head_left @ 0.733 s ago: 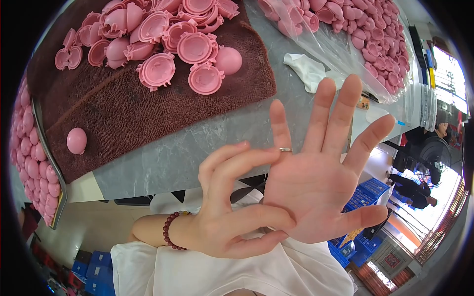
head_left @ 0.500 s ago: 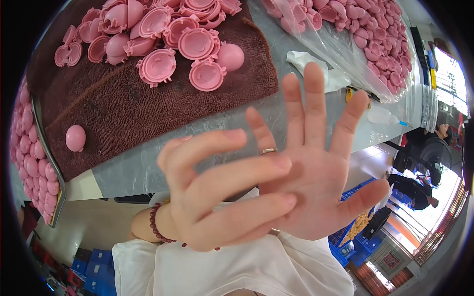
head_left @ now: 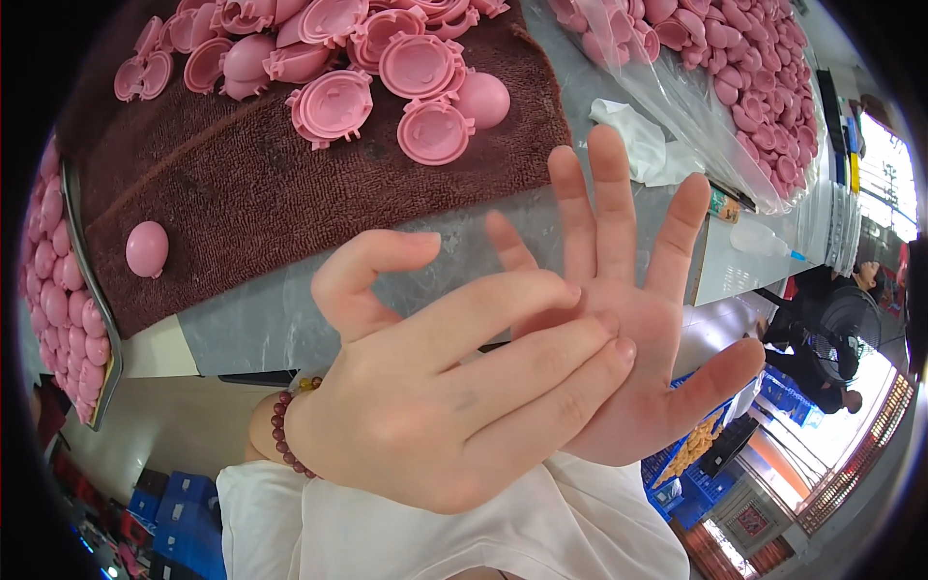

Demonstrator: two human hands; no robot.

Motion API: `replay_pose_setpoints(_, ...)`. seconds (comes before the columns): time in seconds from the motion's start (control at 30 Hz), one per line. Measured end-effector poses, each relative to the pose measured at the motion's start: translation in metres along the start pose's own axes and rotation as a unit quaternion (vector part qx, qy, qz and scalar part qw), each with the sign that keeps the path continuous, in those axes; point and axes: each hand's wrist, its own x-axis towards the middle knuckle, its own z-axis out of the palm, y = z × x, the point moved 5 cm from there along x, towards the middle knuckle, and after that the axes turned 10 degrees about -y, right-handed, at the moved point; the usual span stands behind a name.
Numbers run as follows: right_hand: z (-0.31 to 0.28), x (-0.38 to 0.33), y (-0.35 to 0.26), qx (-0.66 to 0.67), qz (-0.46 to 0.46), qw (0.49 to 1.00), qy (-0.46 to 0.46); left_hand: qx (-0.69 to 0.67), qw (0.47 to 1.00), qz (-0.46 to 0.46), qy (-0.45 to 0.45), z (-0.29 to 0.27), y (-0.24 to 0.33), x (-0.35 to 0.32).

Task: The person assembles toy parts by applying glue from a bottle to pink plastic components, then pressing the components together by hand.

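Observation:
My right hand (head_left: 633, 329) is held up with its palm toward me, fingers and thumb spread. Across it reaches my left hand (head_left: 425, 406), back side up, a dark red bead bracelet (head_left: 282, 435) at the wrist. Its fingers are stretched out, and several fingertips rest on the right palm; its thumb is hidden. I see nothing held in either hand. Beyond them, opened pink plastic egg shells (head_left: 333, 106) lie heaped on a brown towel (head_left: 290, 203). A closed pink egg (head_left: 147, 248) sits alone on the towel's left part.
A clear plastic bag (head_left: 667, 97) full of pink shells lies at the far right, beside crumpled white tissue (head_left: 633, 145) and a small clear bottle (head_left: 759, 238). A tray of pink eggs (head_left: 72, 309) stands left. The table (head_left: 251, 333) is grey. Blue crates (head_left: 184, 517) stand below.
My left hand has slid across the right palm, its fingertips now farther right and its back turned more toward me. The ring on my right little finger is now covered.

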Motion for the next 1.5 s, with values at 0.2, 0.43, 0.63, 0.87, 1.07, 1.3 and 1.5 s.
replay_pose_setpoints(0.2,0.003,0.0,0.006,0.001,-0.01,1.0,0.009,0.016,1.0,-0.006,0.024,0.0,0.001,0.0)
replay_pose_setpoints(0.43,-0.001,0.0,-0.001,0.012,0.002,1.0,0.01,-0.017,1.0,0.023,0.005,0.005,-0.006,0.001)
replay_pose_setpoints(0.63,0.001,-0.001,0.0,0.018,0.002,1.0,0.006,-0.006,1.0,-0.009,0.011,0.001,0.002,0.001)
replay_pose_setpoints(0.87,-0.002,0.0,0.002,0.016,-0.007,1.0,0.014,0.019,0.999,-0.005,0.036,0.005,0.003,0.002)
replay_pose_setpoints(1.07,-0.007,-0.001,-0.001,0.021,0.014,1.0,0.006,-0.001,1.0,0.011,0.007,0.008,-0.003,0.007)
replay_pose_setpoints(1.3,-0.007,-0.001,-0.002,0.021,0.018,1.0,-0.002,0.012,0.999,0.011,0.028,0.006,0.0,0.007)
replay_pose_setpoints(1.5,-0.008,0.001,-0.002,0.018,0.004,1.0,-0.002,0.016,1.0,0.0,0.011,0.007,0.003,0.009)
